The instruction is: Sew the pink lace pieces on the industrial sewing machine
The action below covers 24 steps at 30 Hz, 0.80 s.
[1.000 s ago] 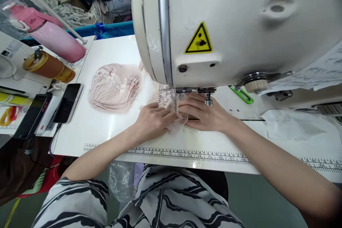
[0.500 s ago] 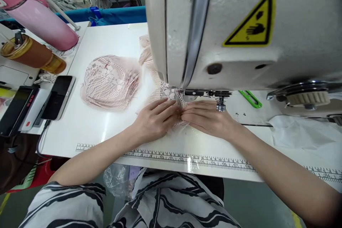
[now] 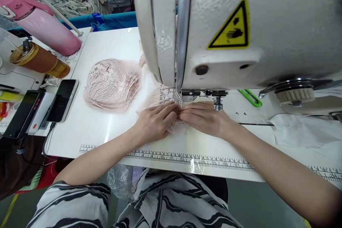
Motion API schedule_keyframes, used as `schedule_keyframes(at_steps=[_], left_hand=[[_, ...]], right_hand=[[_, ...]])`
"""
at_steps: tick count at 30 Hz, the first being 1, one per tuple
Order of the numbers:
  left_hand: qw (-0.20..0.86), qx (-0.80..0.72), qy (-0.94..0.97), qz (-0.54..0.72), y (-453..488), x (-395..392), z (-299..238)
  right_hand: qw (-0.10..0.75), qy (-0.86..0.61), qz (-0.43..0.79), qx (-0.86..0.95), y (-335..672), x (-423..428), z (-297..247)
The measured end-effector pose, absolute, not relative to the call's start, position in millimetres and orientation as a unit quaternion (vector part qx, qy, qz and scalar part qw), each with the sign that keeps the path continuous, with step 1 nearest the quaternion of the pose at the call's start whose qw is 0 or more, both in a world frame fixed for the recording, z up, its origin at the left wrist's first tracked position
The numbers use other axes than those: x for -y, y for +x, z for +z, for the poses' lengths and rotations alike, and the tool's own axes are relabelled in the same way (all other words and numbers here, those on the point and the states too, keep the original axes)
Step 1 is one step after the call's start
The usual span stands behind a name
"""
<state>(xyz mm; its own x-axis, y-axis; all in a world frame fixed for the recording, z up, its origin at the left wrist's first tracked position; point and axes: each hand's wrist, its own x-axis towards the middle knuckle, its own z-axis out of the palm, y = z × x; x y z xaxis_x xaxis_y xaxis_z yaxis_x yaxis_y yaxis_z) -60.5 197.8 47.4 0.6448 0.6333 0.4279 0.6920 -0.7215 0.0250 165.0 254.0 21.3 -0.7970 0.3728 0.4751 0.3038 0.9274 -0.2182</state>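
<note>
A pale pink lace piece (image 3: 169, 94) with a scalloped, patterned edge lies at the needle area of the sewing machine (image 3: 224, 64). My left hand (image 3: 156, 122) presses on it from the left, its fingers bent and pinching the lace. From the right, my right hand (image 3: 204, 117) meets it, fingers held together, its tips gripping the same lace edge. The fingertips of both hands almost touch just in front of the presser foot area. Machine head and fingers hide the needle and part of the lace.
To the left lies a stack of pink lace pieces (image 3: 111, 84). A phone (image 3: 62, 100), an amber cup (image 3: 40, 60) and a pink bottle (image 3: 45, 25) stand farther left. Green thread snips (image 3: 250, 98) and white cloth (image 3: 301, 130) are at right. A ruler strip (image 3: 171, 157) runs along the front edge.
The camera view has shifted slightly, so the machine head appears farther left and the table items farther right. Both hands keep their hold on the lace, with little visible movement.
</note>
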Motion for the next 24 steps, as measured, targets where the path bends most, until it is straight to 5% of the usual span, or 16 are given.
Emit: schedule_keyframes(at_steps=[24], left_hand=[[0.084, 0.346, -0.906, -0.229, -55, -204, 39]], right_hand=[[0.289, -0.223, -0.061, 0.929, 169, -258, 37]])
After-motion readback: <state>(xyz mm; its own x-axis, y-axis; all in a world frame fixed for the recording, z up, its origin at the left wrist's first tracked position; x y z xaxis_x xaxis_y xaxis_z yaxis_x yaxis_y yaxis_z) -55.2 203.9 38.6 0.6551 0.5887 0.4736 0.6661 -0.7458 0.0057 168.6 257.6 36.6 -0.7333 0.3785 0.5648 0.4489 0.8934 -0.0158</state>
